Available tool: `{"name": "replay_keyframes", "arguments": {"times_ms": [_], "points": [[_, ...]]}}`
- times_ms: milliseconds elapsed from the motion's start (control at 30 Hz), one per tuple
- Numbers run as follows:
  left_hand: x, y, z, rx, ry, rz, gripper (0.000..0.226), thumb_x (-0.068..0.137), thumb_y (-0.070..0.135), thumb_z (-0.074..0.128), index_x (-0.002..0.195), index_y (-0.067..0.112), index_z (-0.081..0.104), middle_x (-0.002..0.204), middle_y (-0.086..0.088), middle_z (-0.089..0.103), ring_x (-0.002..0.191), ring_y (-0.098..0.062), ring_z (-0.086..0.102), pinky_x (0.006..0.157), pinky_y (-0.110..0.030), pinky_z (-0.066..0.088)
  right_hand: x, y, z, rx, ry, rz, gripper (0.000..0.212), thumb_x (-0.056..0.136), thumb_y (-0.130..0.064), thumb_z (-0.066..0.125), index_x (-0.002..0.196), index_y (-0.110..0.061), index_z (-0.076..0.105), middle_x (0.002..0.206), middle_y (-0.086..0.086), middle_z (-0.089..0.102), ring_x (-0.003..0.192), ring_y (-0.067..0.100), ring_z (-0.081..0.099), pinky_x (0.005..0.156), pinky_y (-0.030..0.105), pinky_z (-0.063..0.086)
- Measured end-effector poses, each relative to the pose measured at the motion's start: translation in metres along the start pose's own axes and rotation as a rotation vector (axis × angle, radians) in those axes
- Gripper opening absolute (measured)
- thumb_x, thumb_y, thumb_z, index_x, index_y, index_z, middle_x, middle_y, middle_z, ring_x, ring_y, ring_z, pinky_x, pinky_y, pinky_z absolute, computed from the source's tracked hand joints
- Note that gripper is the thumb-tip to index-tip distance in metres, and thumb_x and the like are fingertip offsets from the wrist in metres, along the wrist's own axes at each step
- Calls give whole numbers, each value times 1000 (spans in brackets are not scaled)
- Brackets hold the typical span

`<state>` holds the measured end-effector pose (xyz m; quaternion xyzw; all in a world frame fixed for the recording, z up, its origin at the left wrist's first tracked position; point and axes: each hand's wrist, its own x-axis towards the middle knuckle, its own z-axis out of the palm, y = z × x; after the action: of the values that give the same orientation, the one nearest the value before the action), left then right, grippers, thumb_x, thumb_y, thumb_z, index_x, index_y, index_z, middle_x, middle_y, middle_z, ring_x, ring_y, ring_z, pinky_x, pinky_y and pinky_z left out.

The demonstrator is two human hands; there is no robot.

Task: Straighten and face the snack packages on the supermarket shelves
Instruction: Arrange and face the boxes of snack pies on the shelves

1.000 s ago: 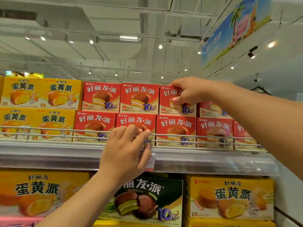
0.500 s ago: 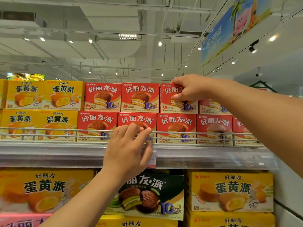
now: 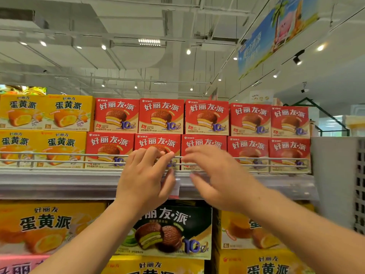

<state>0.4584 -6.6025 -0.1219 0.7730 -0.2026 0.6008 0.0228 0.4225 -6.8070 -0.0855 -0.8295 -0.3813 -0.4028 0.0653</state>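
Red pie boxes stand in two stacked rows on the top shelf, faces forward. My left hand lies over the wire rail in front of the second lower red box, fingers bent on the rail and thumb below it; its back hides what it grips. My right hand is blurred, its fingers spread and holding nothing, in front of the third lower red box. The third upper red box stands free, in line with its neighbours.
Yellow pie boxes fill the left of the top shelf. The shelf edge carries a price tag. Below it stand large yellow boxes and a dark green box. A grey perforated end panel closes the right side.
My right hand let go of the third upper red box and dropped down to the rail beside my left hand. The left hand stayed at the rail. The view shifted right.
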Motion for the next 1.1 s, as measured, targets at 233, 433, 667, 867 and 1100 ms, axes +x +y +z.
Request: {"name": "replay_keyframes", "arguments": {"times_ms": [233,433,667,867,1100], "points": [[0,5,-3,-9,-18,-26,44,89,35,49,118,7,68,99,-9,61,91,-31,57,83,-44,42,-28,8,49,-26,10,42,54,96,-32,45,148,-20,37,161,-6,16,148,7,-1,120,34,2],[-41,-5,-27,-72,-103,46,55,91,32,46,141,8,50,140,-13,52,131,-31,46,117,-50,24,-31,5,65,-211,46,69,56,95,-28,43,148,-12,34,159,4,18,148,17,6,121,37,2],[-162,-45,-24,-89,-220,109,43,84,18,61,124,1,64,130,-20,58,123,-39,53,106,-55,37,-32,-11,81,-163,150,221,56,91,-20,42,146,-11,37,158,4,23,148,16,13,120,35,2],[-142,-70,-20,42,-372,-9,64,86,40,60,139,6,49,138,-18,53,128,-38,49,111,-54,27,-30,-24,85,-76,213,327,55,89,-13,42,144,-9,41,157,6,27,145,9,11,120,32,-1],[-122,-69,-18,7,-432,-96,71,80,55,69,130,8,53,133,-15,56,127,-38,48,112,-56,21,-27,-33,84,-9,229,383,53,87,-11,41,140,-9,43,156,6,30,145,10,13,120,34,0]]}}
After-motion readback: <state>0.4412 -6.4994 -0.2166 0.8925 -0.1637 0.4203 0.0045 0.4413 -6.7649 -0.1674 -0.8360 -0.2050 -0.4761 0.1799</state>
